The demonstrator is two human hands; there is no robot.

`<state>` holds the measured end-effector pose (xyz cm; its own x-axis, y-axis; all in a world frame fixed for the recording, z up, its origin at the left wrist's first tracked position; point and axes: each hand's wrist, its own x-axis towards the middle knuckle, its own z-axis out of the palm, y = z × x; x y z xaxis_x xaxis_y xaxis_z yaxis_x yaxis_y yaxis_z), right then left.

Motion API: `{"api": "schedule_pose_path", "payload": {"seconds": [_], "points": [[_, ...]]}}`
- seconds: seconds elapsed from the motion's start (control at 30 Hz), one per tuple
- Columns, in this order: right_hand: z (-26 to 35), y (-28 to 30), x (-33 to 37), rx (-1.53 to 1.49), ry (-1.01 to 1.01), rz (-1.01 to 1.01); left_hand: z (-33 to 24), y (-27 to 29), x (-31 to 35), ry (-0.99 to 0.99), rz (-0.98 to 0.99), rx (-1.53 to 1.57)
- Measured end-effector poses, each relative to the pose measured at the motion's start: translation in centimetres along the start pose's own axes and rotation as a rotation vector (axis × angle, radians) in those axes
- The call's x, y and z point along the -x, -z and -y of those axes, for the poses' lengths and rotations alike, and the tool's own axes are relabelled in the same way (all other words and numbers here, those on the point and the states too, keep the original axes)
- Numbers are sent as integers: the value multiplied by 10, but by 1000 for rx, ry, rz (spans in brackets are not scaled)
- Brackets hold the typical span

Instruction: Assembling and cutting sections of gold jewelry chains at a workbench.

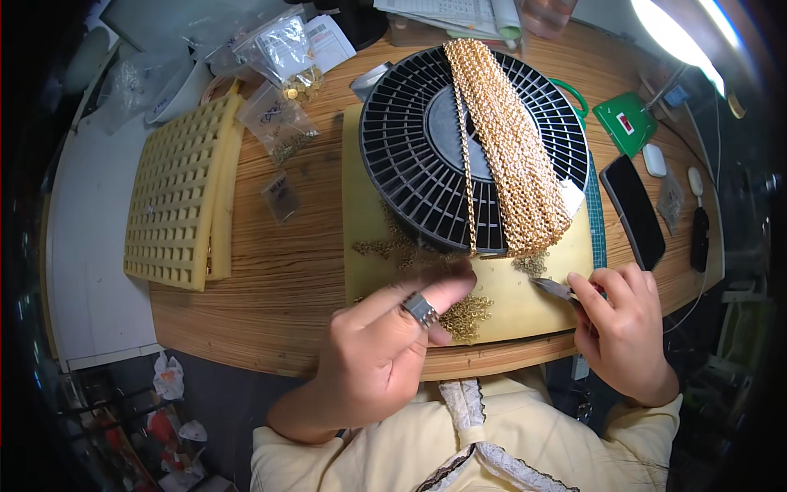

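My right hand point(619, 328) grips a pair of pliers point(555, 288), their pointed metal jaws aimed left over a small heap of silvery rings point(533, 264). My left hand point(377, 348) has its fingers stretched toward the front edge of a black slotted reel point(410, 176); one finger is smeared by motion, and I see nothing held in it. A wide metal finger ring point(420, 310) is on one of its fingers. Gold chain point(512, 156) is wound thickly across the reel, and a single strand point(467, 172) runs beside it. Under the left fingertips lies a pile of gold rings point(466, 318).
The reel rests on a yellow board point(361, 176) with more loose gold links. Yellow foam grid trays point(176, 189) and small plastic bags point(279, 119) lie left. A phone point(633, 211), a white case point(654, 160) and a green-based lamp point(625, 121) stand right.
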<state>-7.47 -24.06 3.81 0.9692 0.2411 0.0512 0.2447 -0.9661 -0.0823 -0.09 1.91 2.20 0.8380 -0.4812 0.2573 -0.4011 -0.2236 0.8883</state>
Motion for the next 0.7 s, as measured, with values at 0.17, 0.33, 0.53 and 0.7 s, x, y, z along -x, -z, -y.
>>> {"api": "schedule_pose_path", "payload": {"seconds": [0.17, 0.33, 0.53, 0.7], "points": [[-4, -2, 1, -28, 15, 1, 1, -2, -3, -105, 67, -78], [-5, 3, -3, -476, 84, 30, 11, -15, -1, -136, 90, -59], [-4, 4, -14, -889, 190, 120, 15, -16, -6, -349, 75, -79], [0, -6, -16, -1104, 198, 131, 9, -13, -6, -314, 44, -43]]}}
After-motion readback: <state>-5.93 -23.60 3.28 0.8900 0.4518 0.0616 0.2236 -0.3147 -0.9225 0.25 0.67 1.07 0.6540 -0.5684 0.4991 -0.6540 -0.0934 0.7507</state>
